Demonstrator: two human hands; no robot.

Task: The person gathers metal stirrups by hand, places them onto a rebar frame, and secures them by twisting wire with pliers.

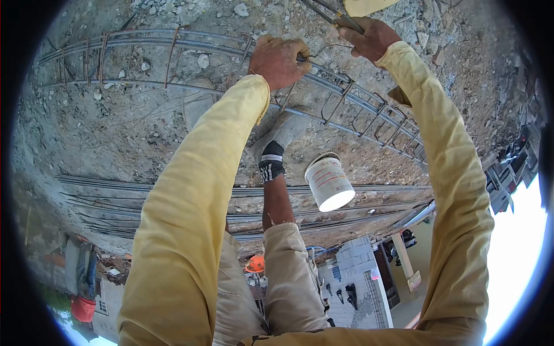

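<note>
My left hand (279,62) is closed around the upper bars of a long rebar cage (340,86), which runs across the view over the dirt. A thin tie wire (332,47) curves up from beside its fingers toward my right hand. Up and to the right, my right hand (369,39) grips a dark metal tool with two slim arms (326,12), which looks like a pair of pincers; its upper end runs out of view. Square stirrups (334,104) cross the cage's long bars on both sides of my left hand.
A white bucket (329,181) stands near my foot in a dark striped sock (272,161). Bundles of loose rebar (104,187) lie along the ground. Rubble and stones (203,60) litter the dirt. An orange hard hat (255,264) and a tiled floor with footwear (351,295) show below.
</note>
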